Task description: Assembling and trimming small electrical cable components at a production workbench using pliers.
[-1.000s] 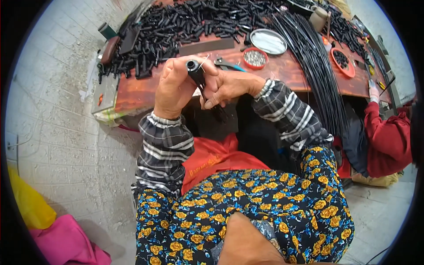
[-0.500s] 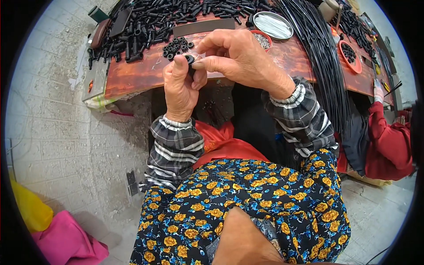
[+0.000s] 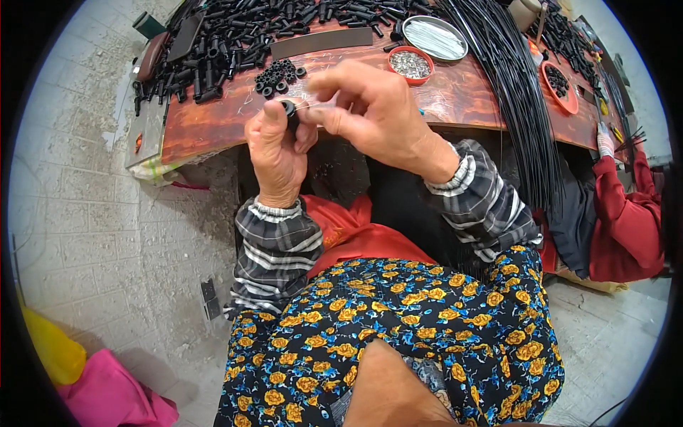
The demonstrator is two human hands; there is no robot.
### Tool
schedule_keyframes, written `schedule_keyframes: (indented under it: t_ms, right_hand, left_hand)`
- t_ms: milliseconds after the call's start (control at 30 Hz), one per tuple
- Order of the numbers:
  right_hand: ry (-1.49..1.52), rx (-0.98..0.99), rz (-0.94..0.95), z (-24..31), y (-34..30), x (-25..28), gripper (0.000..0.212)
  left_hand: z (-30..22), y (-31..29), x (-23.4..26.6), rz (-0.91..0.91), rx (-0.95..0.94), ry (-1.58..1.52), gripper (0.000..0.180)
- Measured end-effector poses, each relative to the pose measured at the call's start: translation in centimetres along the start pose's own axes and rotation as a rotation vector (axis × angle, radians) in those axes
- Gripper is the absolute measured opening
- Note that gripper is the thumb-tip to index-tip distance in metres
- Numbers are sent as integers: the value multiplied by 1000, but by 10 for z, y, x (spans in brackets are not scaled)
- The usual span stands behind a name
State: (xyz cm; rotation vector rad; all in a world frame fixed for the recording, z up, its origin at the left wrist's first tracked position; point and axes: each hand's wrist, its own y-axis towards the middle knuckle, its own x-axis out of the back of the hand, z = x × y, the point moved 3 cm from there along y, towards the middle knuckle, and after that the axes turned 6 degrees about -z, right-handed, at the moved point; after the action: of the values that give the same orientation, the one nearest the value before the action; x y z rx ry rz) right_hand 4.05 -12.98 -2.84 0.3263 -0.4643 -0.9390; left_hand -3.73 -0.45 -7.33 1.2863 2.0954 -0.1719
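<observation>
My left hand is closed around a black tubular part, its round end facing up between thumb and fingers. To the right, my right hand pinches a thin pale strand that runs to the top of the black part. Whether the strand goes inside it I cannot tell. Just beyond my left hand lies a pile of small black rings on the reddish wooden table.
Many black tubular parts cover the table's far left, behind a flat dark strip. A red bowl of small metal pieces, a tray of white strips and long black rods stand right. A person in red sleeves works beyond.
My right hand has drawn a little away from the black part, and the pale strand now shows between them. The red bowl has come into fuller view.
</observation>
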Motion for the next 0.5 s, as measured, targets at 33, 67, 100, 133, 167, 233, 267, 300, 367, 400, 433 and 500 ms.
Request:
schedule_keyframes:
  t_ms: [33,67,100,133,167,233,267,300,367,400,433,500]
  right_hand:
    - [-136,313,-20,3,0,1,20]
    - [-273,626,-38,7,-2,1,25]
    - [-302,775,-33,9,-2,3,27]
    - [-309,773,-29,8,-3,3,27]
    - [-349,838,-19,9,-5,2,25]
    - [-460,869,33,13,-13,3,16]
    - [-472,865,34,12,-19,2,16]
    - [-345,683,40,6,-23,1,13]
    - [-49,89,185,-2,-32,-3,9]
    - [-53,85,186,1,-29,1,9]
    - [109,-256,371,3,-24,0,14]
    - [235,-497,578,-8,-21,2,27]
  left_hand:
    - [0,-1,2,39,18,-28,46]
    - [0,-1,4,41,22,-31,46]
    - [-1,-3,4,104,40,-59,47]
    - [0,-4,4,166,55,-91,48]
    - [1,-6,7,141,68,-76,51]
    - [6,-13,9,144,55,-42,51]
    - [9,-17,10,146,40,0,51]
    - [13,-21,9,64,-1,59,51]
    - [14,-31,11,63,-34,103,51]
    - [14,-34,12,61,-70,152,51]
    - [11,-40,12,60,-116,203,51]
    - [4,-41,18,11,-114,194,50]
